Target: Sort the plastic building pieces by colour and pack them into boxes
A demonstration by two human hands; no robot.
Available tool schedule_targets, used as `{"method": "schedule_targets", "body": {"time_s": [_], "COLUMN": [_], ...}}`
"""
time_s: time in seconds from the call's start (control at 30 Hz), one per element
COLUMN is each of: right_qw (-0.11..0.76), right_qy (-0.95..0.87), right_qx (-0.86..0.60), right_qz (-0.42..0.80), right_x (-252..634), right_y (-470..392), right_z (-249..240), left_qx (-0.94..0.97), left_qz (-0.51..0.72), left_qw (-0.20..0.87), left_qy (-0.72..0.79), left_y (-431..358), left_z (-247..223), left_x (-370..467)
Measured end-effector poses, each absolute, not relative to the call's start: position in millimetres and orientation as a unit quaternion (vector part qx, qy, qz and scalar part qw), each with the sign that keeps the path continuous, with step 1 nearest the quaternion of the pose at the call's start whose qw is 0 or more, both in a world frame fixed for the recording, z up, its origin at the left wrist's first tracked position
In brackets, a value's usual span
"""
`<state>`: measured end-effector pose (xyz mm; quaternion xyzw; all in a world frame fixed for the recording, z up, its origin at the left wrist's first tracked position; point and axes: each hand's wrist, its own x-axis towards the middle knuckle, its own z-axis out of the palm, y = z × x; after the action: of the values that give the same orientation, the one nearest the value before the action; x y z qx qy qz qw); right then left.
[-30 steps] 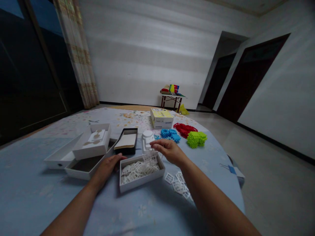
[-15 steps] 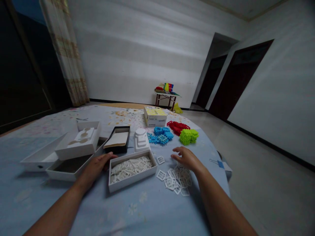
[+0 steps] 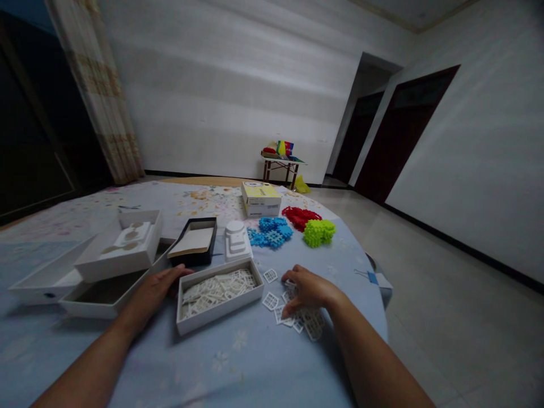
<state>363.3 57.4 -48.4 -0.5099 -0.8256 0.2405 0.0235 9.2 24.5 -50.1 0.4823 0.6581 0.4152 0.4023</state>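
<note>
My left hand [image 3: 155, 292] rests at the left end of a white box [image 3: 221, 311], its fingers near the box's upper left corner. Many white lattice pieces [image 3: 221, 292] fill that box. On the cloth to its right lies a loose pile of the same white pieces [image 3: 313, 323]. Over this pile is my right hand [image 3: 309, 292], thumb and fingers spread, touching the pieces at its left side. Two single pieces [image 3: 270, 276] lie between the box and my right hand. Part of the pile is hidden under the palm.
Behind stand a black box [image 3: 213, 241], a white moulded tray [image 3: 238, 241] and a yellow-white box [image 3: 261, 199]. Blue [image 3: 272, 232], red [image 3: 301, 217] and green [image 3: 318, 233] pieces lie at the back right. Stacked white boxes [image 3: 114, 269] are at left.
My right hand has come down onto the pile, with its thumb reaching toward the near left pieces. The whole view has shifted slightly; my left hand stays by the box.
</note>
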Motion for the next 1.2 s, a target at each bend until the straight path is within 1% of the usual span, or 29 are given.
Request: {"method": "schedule_targets", "body": {"time_s": [0.17,0.3,0.4,0.5,0.6,0.7,0.77,0.83,0.93,1.03,1.1,1.2], "right_qw": [0.036,0.084,0.153,0.254,0.366,0.427,0.424,0.397,0.365,0.334,0.283,0.169], "right_qy": [-0.843,-0.833,-0.8,-0.763,-0.715,-0.688,-0.693,-0.717,-0.765,-0.801,-0.817,-0.827], "right_qx": [-0.472,-0.459,-0.463,-0.467,-0.441,-0.391,-0.361,-0.347,-0.359,-0.396,-0.445,-0.502], "right_qz": [0.255,0.299,0.35,0.368,0.4,0.437,0.457,0.457,0.391,0.3,0.234,0.191], "right_x": [354.3,353.6,356.3,353.6,335.6,303.2,282.2,270.2,279.1,316.2,345.5,377.5], "right_y": [58.5,64.8,71.9,77.5,79.1,76.0,71.9,67.1,58.7,45.6,32.7,10.5], "right_z": [-47.3,-54.5,-63.0,-63.4,-52.2,-35.9,-26.5,-20.0,-18.2,-28.3,-40.4,-60.2], "left_qx": [0.479,0.483,0.485,0.488,0.494,0.51,0.523,0.531,0.524,0.509,0.5,0.503], "left_qz": [0.413,0.41,0.417,0.429,0.427,0.41,0.401,0.399,0.406,0.416,0.415,0.405], "left_qw": [0.406,0.39,0.392,0.388,0.384,0.384,0.383,0.386,0.393,0.39,0.388,0.4], "left_qy": [0.66,0.668,0.661,0.654,0.653,0.652,0.647,0.64,0.638,0.645,0.653,0.651], "left_y": [26.1,25.4,23.8,22.9,23.6,25.5,27.0,28.0,27.8,26.3,25.6,26.0], "left_z": [-52.9,-49.8,-46.4,-44.7,-45.7,-50.4,-54.8,-58.4,-59.6,-56.6,-54.7,-55.1], "left_x": [8.0,10.0,13.1,15.7,15.9,12.5,9.0,6.1,5.6,9.2,11.4,11.2]}}
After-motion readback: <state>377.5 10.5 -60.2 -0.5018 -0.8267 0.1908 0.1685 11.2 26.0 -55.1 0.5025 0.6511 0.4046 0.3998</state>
